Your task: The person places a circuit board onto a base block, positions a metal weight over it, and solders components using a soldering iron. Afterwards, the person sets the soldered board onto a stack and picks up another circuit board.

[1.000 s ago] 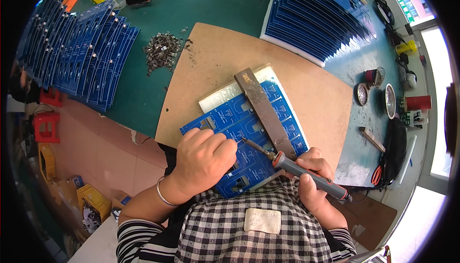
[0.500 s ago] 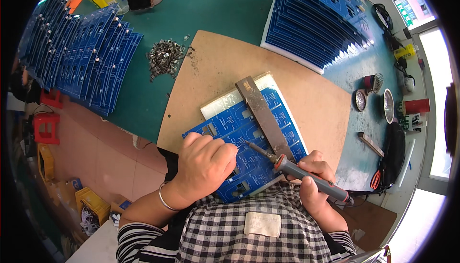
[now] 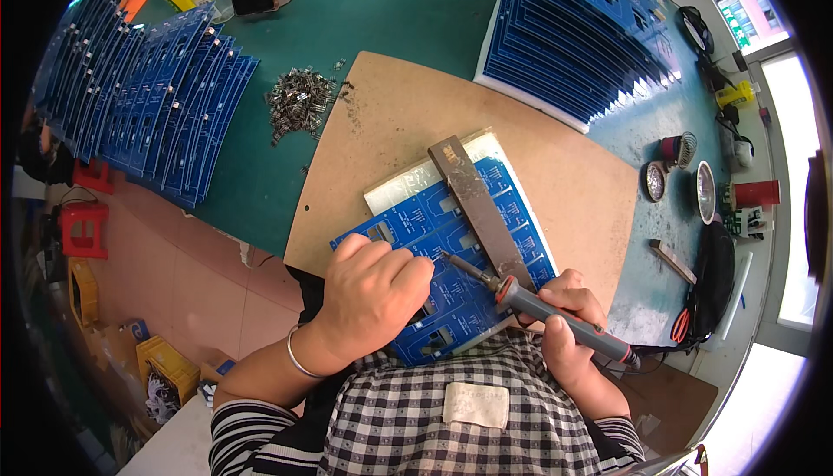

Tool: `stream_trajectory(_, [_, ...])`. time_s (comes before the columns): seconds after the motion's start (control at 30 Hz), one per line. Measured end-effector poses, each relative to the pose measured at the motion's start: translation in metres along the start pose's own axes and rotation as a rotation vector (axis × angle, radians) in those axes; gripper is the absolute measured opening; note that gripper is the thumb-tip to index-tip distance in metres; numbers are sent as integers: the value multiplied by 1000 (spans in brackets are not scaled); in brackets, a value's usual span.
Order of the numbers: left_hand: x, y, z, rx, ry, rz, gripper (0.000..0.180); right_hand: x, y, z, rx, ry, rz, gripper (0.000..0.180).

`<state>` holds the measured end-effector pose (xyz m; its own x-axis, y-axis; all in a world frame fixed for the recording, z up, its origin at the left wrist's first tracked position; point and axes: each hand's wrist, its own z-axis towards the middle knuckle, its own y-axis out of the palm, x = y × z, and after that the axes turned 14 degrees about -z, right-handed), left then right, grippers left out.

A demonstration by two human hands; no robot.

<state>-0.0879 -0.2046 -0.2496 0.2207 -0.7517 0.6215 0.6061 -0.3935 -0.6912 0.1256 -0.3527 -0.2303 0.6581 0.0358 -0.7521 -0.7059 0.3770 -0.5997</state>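
One brown sheet [image 3: 573, 185] sits under the blue board [image 3: 451, 298], which looks light, stiff and easy to crack, so hold its edges. A bar [image 3: 479, 211], likely heavy, lies across it. The iron [image 3: 534, 306] is in the right hand [image 3: 568, 350], fingers closed round its handle, back from the likely hot tip; the left hand [image 3: 373, 289] curls over the board, and I cannot tell if it pinches anything.

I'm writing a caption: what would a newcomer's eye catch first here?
Near the centre, the right hand holds a grey soldering iron pointing at a blue circuit board, beside the curled left hand. Blue boards crowd the upper left; a tall blue stack stands upper right.
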Motion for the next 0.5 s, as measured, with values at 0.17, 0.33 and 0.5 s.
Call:
stream_trajectory(0.17, [-2, 0, 2, 11, 13, 4, 16, 1, -1, -1, -21, 42, 43, 21])
stream_trajectory(0.33, [-4, 0, 5, 6, 9, 21, 15, 2, 0, 2, -34, 43, 39, 20])
stream_trajectory(0.5, [-4, 0, 7, -17, -12, 8, 14, 3, 0, 2, -33, 28, 29, 20])
